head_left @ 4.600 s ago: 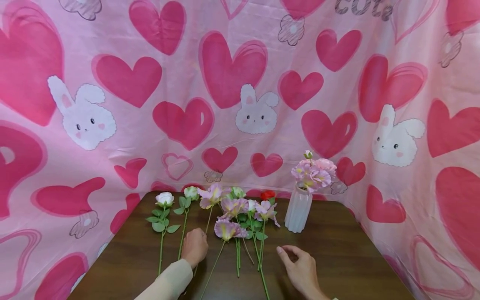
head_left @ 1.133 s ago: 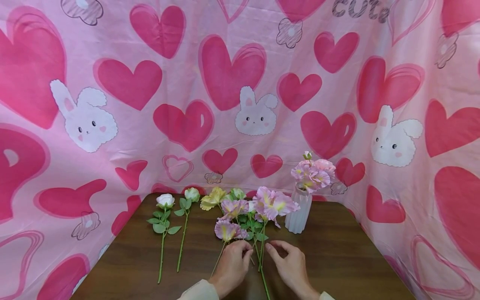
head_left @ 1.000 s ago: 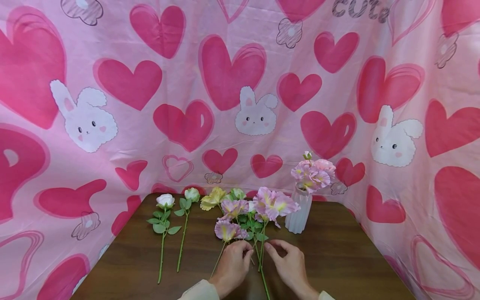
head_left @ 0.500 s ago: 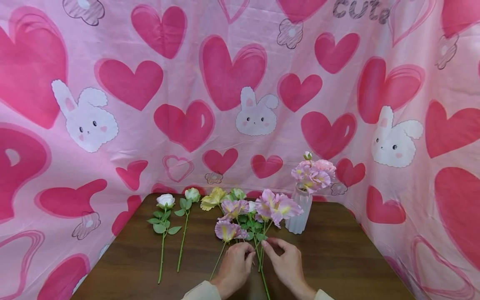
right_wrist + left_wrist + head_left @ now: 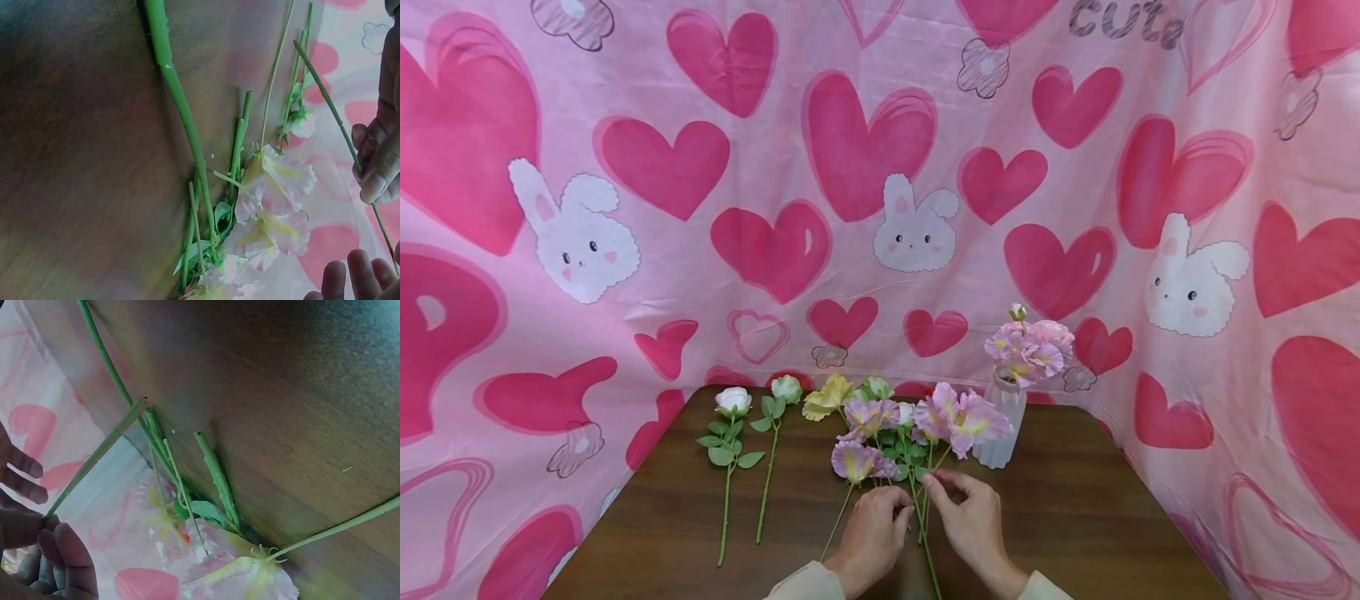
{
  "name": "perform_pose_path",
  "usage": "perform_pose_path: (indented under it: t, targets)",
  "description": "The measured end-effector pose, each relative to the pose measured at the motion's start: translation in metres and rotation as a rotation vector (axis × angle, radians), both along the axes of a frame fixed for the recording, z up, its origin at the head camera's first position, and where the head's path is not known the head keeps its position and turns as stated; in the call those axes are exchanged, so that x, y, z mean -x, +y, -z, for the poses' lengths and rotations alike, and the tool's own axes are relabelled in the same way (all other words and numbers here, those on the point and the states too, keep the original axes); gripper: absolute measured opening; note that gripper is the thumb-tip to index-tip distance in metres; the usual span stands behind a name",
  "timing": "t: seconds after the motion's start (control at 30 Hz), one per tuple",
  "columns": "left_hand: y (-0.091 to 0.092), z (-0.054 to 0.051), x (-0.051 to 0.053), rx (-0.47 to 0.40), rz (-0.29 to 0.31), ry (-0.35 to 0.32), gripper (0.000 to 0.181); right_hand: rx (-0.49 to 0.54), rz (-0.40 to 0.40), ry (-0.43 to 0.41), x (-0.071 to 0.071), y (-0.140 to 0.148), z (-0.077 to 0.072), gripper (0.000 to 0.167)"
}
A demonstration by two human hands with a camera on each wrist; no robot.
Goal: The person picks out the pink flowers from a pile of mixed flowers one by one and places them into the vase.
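Observation:
In the head view my left hand (image 5: 872,529) pinches the stem of a pink-purple flower with a yellow centre (image 5: 973,425). The bloom leans right, partly in front of the vase. My right hand (image 5: 973,525) has its thumb and index finger at the same stem, seemingly pinching it just below the bloom. The left wrist view shows the thin green stem (image 5: 94,456) with its cut end free. In the right wrist view that stem (image 5: 331,106) runs through the left fingers; right fingers (image 5: 359,275) are beside it. The held bloom is out of both wrist views.
A white ribbed vase (image 5: 1000,417) with pink flowers (image 5: 1030,354) stands at the back right. White roses (image 5: 733,402) lie at the left. A yellow flower (image 5: 827,396), pink-purple blooms (image 5: 861,458) and leafy stems (image 5: 910,450) lie crowded mid-table (image 5: 655,500).
My left hand has moved right from the stems at left, carrying the pink-purple flower and leaving a yellow one visible. The right fingers have come in to the stem; the bloom tilts further right.

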State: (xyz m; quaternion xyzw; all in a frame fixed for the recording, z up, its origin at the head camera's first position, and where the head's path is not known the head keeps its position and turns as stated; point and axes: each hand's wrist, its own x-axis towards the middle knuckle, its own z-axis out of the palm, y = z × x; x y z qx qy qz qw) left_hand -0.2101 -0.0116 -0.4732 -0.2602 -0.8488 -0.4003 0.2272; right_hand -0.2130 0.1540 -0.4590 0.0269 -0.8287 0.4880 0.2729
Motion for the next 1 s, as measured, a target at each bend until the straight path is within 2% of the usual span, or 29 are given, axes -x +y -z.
perform_pose_path:
  t: [0.27, 0.5, 0.87, 1.0]
  targets:
    - [0.0008, -0.0013, 0.0014, 0.007, 0.006, -0.036, 0.014, 0.022, 0.024, 0.02, 0.0044, 0.001, -0.0002, 0.009]
    - [0.0013, 0.0003, 0.0029, 0.004, 0.009, -0.041, 0.016, 0.011, 0.022, 0.011, 0.0043, -0.0001, -0.0018, 0.006]
    - [0.0023, 0.0004, 0.0036, 0.014, 0.009, -0.061, 0.016, 0.048, -0.035, -0.03, 0.0034, -0.001, -0.0062, 0.01]
    - [0.0026, 0.0, 0.0048, 0.012, 0.002, -0.057, 0.012, 0.055, -0.049, 0.009, 0.004, -0.0003, -0.0078, 0.011]
